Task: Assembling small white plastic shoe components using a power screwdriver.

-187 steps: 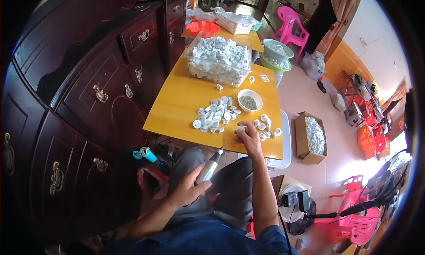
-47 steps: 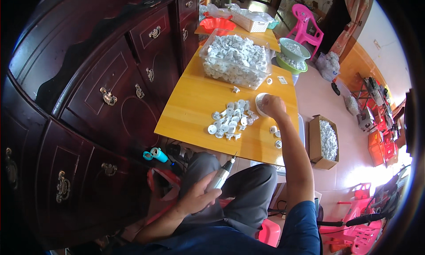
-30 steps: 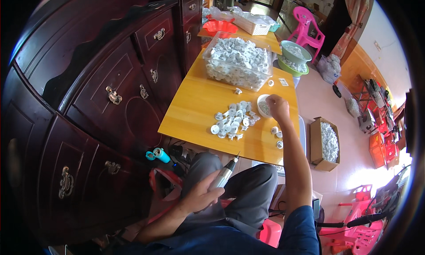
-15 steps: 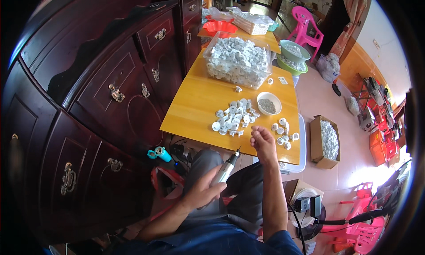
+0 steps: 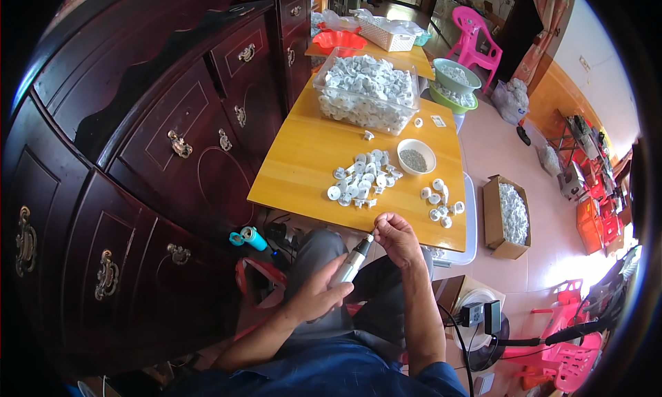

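Observation:
My left hand grips a grey electric screwdriver above my lap, its tip pointing up to the right. My right hand is closed at that tip, fingers pinched on something too small to make out. Just beyond, on the yellow table, lies a pile of small white round parts. A smaller group of white parts lies near the table's right front corner. A small white bowl with grey bits stands between the two groups.
A clear plastic tub full of white parts stands at the table's far side. A dark wooden cabinet runs along the left. A cardboard box of white parts sits on the floor at right. Green bowls and pink chairs lie beyond.
My right hand has come back from the white bowl on the table to the screwdriver's tip over my lap. My left hand has kept hold of the screwdriver.

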### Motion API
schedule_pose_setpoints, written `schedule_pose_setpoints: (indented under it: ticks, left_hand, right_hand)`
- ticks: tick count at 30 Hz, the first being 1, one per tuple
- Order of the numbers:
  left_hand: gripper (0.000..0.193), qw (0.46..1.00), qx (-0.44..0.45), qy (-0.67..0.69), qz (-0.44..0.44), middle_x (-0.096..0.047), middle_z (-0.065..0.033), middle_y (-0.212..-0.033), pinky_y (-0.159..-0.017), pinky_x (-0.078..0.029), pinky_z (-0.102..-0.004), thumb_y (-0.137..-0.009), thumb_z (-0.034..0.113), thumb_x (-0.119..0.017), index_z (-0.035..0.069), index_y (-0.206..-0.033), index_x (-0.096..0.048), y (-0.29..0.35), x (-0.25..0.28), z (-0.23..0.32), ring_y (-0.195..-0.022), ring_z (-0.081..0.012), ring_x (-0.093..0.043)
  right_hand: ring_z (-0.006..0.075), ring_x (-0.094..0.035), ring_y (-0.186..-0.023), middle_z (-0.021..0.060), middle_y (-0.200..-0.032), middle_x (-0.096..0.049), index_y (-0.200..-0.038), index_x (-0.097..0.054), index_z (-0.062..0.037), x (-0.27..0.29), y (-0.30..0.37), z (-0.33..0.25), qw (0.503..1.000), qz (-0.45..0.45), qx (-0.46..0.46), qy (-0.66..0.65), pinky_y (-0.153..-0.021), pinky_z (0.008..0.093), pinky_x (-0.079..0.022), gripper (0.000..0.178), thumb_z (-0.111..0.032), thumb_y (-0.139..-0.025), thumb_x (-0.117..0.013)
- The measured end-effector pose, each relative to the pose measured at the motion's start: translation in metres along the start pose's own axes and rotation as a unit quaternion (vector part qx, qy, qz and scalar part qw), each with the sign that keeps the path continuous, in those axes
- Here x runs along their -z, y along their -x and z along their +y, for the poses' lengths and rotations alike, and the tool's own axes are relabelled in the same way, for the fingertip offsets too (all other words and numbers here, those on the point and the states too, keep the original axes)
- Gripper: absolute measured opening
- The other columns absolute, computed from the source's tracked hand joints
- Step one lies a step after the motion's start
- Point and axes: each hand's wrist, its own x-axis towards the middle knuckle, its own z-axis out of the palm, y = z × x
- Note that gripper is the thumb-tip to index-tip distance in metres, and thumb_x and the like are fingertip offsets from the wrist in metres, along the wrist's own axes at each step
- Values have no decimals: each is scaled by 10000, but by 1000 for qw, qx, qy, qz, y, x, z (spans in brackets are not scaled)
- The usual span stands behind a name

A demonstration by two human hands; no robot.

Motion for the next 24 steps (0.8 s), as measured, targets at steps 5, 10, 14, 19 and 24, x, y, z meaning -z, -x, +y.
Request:
schedule_pose_setpoints:
  ticks: [5,10,14,19,24]
  left_hand:
    - [617,1000,1,-4,2,-520,23,-813,-512,-410,-195,-962,158,-590,40,-1505,-322,0,1,-2,-600,-36,-492]
    - [613,1000,9,-3,-5,-527,17,-824,-511,-410,-197,-962,157,-590,28,-1499,-324,0,1,0,-602,-37,-494]
    - [616,1000,8,3,-5,-533,9,-851,-516,-413,-200,-960,151,-590,31,-1502,-323,0,0,0,-612,-37,-496]
    - [616,999,-6,-29,16,-546,2,-877,-542,-427,-206,-955,143,-595,32,-1500,-330,1,-3,6,-623,-41,-496]
    - [605,997,-21,-55,56,-577,-20,-925,-592,-467,-238,-947,147,-603,19,-1484,-354,1,-2,10,-656,-63,-532]
  right_hand:
    - [111,-623,-747,21,-892,-621,-974,-635,-53,3,-1,-3,999,-25,-22,-24,-703,239,-547,37,-83,-955,-626]
    - [127,-634,-747,43,-900,-634,-980,-633,-42,7,-4,-5,999,-42,-30,-15,-696,248,-552,43,-61,-942,-628]
    - [129,-645,-755,42,-914,-647,-1007,-632,-43,7,-3,-7,998,-53,-34,-17,-706,251,-559,68,-67,-944,-628]
    - [121,-641,-779,32,-916,-644,-1125,-598,-50,-8,-3,-12,998,-25,-52,-6,-713,254,-557,160,-83,-968,-608]
    - [129,-647,-754,50,-930,-646,-1147,-588,-38,-3,-20,-20,991,66,-39,106,-706,263,-559,263,-247,-987,-610]
